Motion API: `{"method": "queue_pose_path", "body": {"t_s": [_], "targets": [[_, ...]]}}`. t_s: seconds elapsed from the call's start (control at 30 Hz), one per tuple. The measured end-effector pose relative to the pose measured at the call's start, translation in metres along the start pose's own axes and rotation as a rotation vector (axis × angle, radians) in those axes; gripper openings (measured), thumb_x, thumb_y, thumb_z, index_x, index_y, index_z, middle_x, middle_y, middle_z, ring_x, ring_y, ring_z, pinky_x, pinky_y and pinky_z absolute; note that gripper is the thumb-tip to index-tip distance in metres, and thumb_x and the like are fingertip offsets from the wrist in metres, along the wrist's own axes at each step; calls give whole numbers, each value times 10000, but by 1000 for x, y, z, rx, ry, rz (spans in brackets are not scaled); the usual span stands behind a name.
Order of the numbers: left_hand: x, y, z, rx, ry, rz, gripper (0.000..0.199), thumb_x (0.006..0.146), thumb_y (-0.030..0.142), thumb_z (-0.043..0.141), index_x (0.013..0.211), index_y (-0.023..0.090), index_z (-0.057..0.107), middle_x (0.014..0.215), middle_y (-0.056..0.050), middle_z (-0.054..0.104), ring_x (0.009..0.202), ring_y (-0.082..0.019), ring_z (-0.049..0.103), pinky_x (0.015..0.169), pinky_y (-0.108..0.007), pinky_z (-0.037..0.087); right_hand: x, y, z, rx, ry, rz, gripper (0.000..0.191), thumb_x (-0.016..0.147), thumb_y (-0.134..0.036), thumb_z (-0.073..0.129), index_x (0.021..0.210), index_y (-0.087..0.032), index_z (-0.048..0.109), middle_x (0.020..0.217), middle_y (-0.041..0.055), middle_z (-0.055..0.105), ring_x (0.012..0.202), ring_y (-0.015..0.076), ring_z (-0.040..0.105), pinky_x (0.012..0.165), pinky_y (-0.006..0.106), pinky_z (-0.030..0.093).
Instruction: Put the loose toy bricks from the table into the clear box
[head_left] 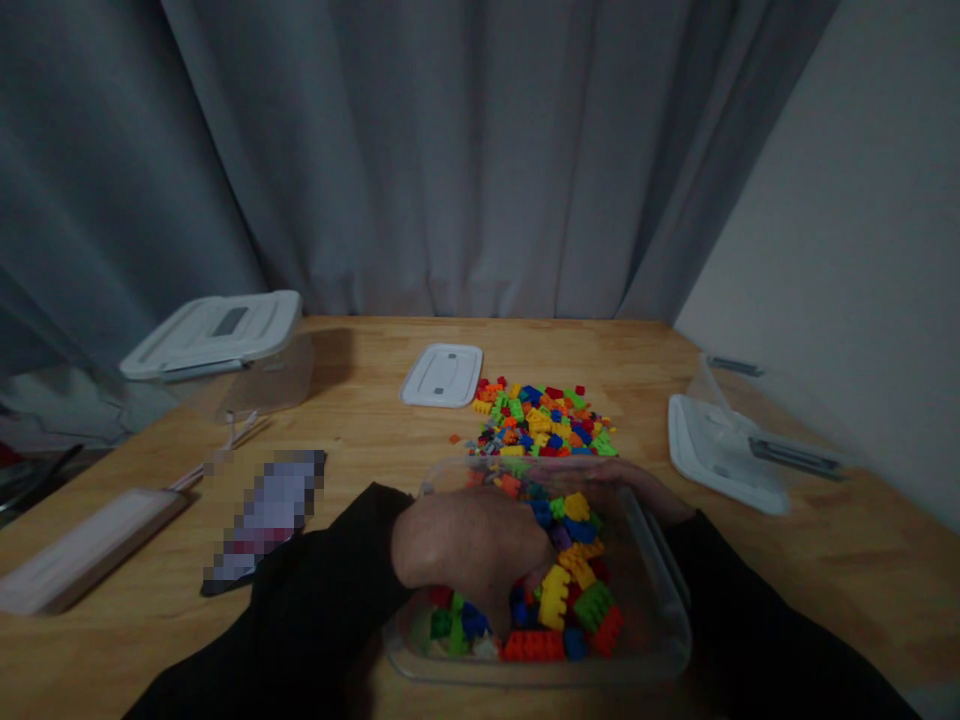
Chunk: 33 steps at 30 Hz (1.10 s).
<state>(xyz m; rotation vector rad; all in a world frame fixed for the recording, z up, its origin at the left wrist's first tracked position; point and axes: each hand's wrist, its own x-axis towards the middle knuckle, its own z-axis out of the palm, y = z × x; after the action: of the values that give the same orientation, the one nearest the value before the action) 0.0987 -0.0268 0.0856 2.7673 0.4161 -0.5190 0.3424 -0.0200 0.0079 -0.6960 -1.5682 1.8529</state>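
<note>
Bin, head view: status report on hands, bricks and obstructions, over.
Left hand in bin, among bricks. Right hand at far right corner. Brick pile beyond. Left hand hides some bricks.

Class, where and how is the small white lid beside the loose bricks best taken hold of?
Probably by its left edge, coming from the left, fingertips hooked under the rim and thumb on top: the white lid lies flat and looks thin, while the loose bricks crowd its right side.
</note>
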Motion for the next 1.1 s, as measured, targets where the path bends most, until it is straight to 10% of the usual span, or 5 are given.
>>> {"method": "queue_pose_path", "body": {"t_s": [0.3,0.57,0.77,1.1], "targets": [[-19,-8,-25,-236,169,62,271,884,482,672,1063,287,734,900,-9,770,759,-177,687,606,-290,440,1,-6,4,-2,-4,-10,466,940,-319,477,1337,-211,695,1494,46,598,1444,244,481,1249,425,264],[-18,-99,-37,-591,743,-116,371,946,484,597,1062,149,706,829,-19,702,733,-130,603,652,-251,440,-2,-2,2,31,72,36,470,897,-345,536,1302,-202,727,1370,49,697,1367,282,562,1213,426,342],[13,-156,-7,-358,699,-311,381,923,447,612,1142,163,740,1037,-93,783,875,-194,665,787,-310,466,-6,-4,4,41,162,94,393,847,-376,605,1157,-235,801,1261,42,756,1299,312,608,1191,448,379],[40,-165,16,-227,544,-275,314,885,382,664,1116,196,766,1048,-88,793,850,-191,678,744,-274,447,-1,-7,4,-3,37,44,490,900,-362,527,1331,-211,704,1453,44,634,1458,267,463,1270,434,224]]}}
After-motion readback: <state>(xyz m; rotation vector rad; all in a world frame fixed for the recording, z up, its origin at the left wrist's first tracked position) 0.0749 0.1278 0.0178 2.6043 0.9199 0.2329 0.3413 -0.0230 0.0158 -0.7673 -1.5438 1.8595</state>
